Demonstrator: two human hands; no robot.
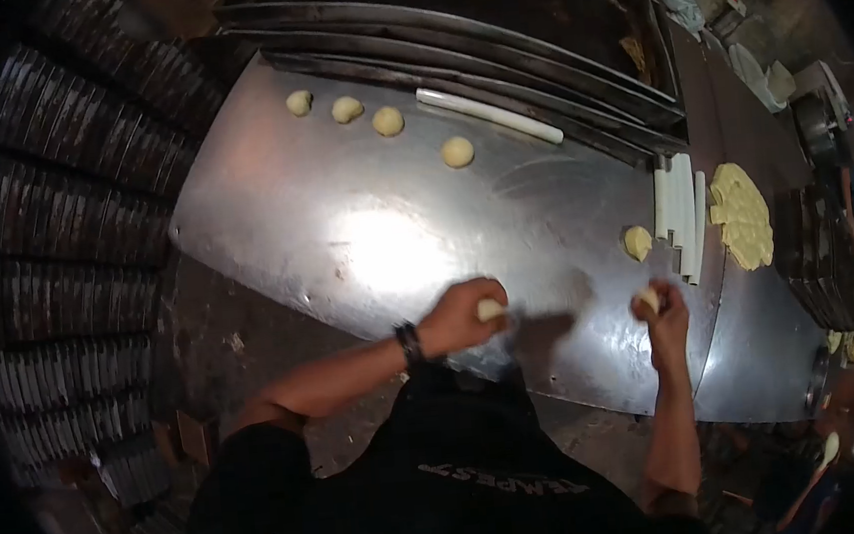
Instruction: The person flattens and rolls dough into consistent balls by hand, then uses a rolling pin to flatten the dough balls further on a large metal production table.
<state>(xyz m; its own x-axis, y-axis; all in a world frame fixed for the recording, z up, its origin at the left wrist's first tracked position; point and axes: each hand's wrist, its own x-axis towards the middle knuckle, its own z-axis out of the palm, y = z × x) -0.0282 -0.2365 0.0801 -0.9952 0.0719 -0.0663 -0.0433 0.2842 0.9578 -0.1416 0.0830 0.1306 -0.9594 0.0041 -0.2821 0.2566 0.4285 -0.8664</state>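
My left hand [463,316] is closed round a pale dough piece [492,309] above the front of the metal table [270,189]. My right hand [663,309] grips another dough piece [648,300] further right, its fingers curled and slightly blurred. Just beyond the right hand sits a dough lump [637,242]. Across the table lie a round dough ball [457,152], a second ball [388,120], a rougher lump [346,109] and a smaller one [299,102].
Stacked dark trays [489,31] line the table's far edge, a white rod [490,115] before them. White strips [675,207] lie at right beside a flat dough sheet [742,217]. Racks of dark pans [66,265] fill the left side.
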